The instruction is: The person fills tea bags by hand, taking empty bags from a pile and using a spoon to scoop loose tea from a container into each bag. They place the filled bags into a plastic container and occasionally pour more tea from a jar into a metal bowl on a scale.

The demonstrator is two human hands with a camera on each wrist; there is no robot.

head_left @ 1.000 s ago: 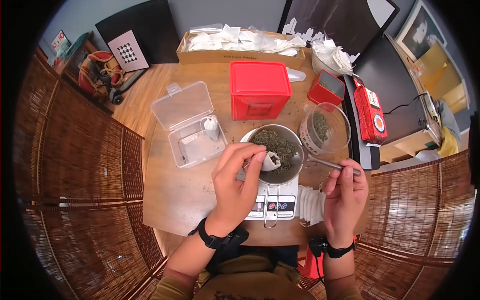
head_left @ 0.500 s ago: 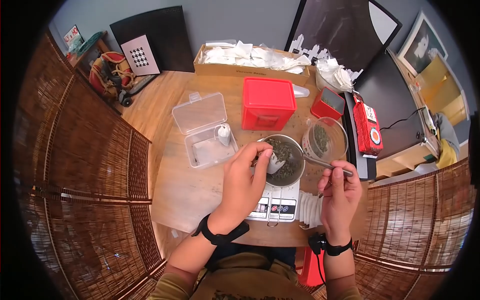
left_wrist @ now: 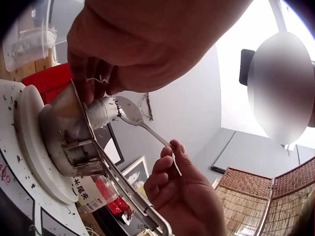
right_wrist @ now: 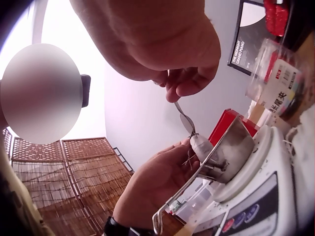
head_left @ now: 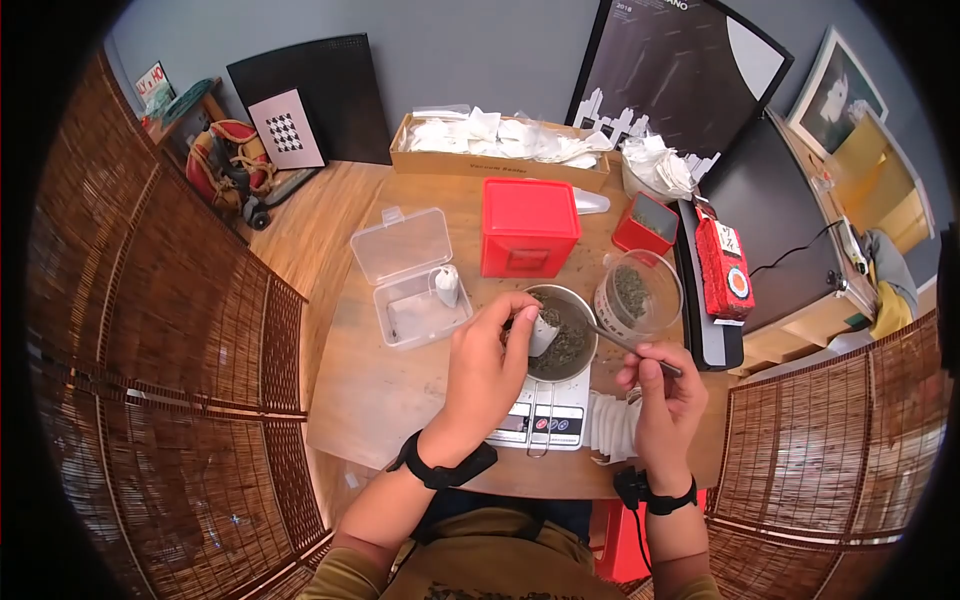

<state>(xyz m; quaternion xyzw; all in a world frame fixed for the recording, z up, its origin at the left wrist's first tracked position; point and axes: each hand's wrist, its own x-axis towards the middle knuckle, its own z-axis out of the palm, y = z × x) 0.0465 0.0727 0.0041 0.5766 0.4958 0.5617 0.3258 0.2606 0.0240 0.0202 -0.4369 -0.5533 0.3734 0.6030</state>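
My left hand point(head_left: 485, 372) pinches a small white drawstring tea bag point(head_left: 543, 338) by its edge, over a metal pot point(left_wrist: 61, 130) of dried tea leaves point(head_left: 566, 348). A metal spoon point(head_left: 628, 346) is held by its handle between the thumb and fingers of my right hand point(head_left: 668, 408). In the left wrist view the spoon's bowl point(left_wrist: 130, 112) sits right at the bag's mouth, where dark bits of leaf show. Beneath the pot is a white kitchen scale point(head_left: 556, 428). Several flat white tea bags point(head_left: 614, 424) lie fanned out beside it, near my right wrist.
Left of the pot stands an open clear plastic box point(head_left: 402, 246) with one filled bag point(head_left: 447, 287) in it. Behind are a large red tin point(head_left: 528, 232) and a cardboard box point(head_left: 480, 168) of white bags. A clear tub point(head_left: 662, 296) and small red tin point(head_left: 645, 226) stand right.
The head view has shifted, so the table sits lower in it. My right hand and the spoon have come closer to the tea bag. The left hand keeps its pinch on the bag.
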